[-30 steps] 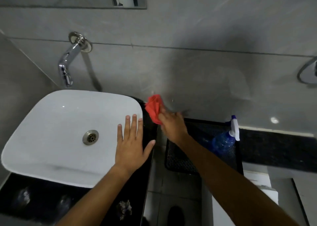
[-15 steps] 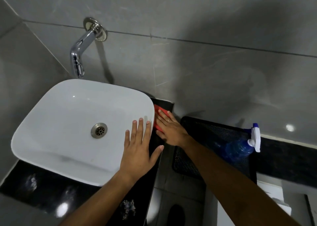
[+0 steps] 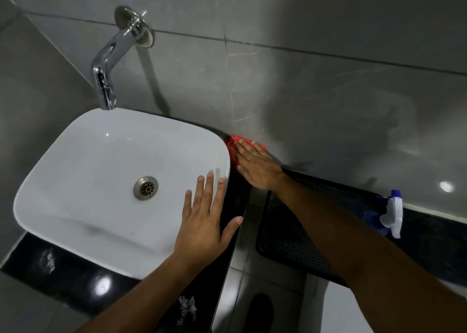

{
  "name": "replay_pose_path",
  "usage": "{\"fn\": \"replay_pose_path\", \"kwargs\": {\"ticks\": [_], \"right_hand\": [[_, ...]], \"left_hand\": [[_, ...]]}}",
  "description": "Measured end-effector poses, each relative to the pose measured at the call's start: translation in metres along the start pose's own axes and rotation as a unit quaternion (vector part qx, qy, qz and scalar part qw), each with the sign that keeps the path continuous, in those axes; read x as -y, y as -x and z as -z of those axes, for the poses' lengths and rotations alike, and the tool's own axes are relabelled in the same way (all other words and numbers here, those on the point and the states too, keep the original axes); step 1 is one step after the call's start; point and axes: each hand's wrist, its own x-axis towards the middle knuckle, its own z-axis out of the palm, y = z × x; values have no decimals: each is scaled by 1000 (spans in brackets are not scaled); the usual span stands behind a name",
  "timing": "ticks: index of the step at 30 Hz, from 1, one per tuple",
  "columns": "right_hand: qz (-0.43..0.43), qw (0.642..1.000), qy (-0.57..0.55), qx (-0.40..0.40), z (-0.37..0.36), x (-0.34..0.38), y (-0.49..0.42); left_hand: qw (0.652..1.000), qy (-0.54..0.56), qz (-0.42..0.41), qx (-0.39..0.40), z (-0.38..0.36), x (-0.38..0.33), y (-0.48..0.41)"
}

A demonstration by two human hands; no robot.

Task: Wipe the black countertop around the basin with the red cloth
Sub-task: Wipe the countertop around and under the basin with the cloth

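Observation:
A white basin (image 3: 101, 171) sits on the black countertop (image 3: 70, 272). My right hand (image 3: 257, 166) lies flat on the red cloth (image 3: 233, 144), pressing it onto the narrow black strip at the basin's far right corner, against the grey wall. Most of the cloth is hidden under the fingers. My left hand (image 3: 204, 219) rests flat with spread fingers on the basin's right rim and holds nothing.
A chrome tap (image 3: 106, 75) juts from the wall over the basin. Right of the counter, lower down, stands a black perforated bin (image 3: 290, 231), and a blue spray bottle with a white trigger (image 3: 389, 216) leans by the wall. Wet smears mark the counter's front.
My right hand brought the cloth down from the wall onto the counter, then slid it farther back into the corner beside the basin. My left hand stayed on the rim.

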Motion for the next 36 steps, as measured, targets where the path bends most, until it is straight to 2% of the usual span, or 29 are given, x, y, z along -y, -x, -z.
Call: {"fn": "replay_pose_path", "kwargs": {"ticks": [9,14,22,26,32,36], "right_hand": [[49,998,-24,20,1,42,40],[6,998,-28,51,0,79,77],[7,1000,-20,-4,-18,172,153],[17,999,-32,-40,-23,229,184],[22,997,-45,-52,-30,285,218],[57,995,-50,-62,-40,313,238]], "left_hand": [[1000,20,-5,11,4,0,-1],[997,41,-42,43,14,2,5],[986,-57,-147,46,26,62,61],[988,-81,-127,35,37,100,74],[987,-97,-120,47,40,104,76],[987,-94,-116,58,39,106,76]]}}
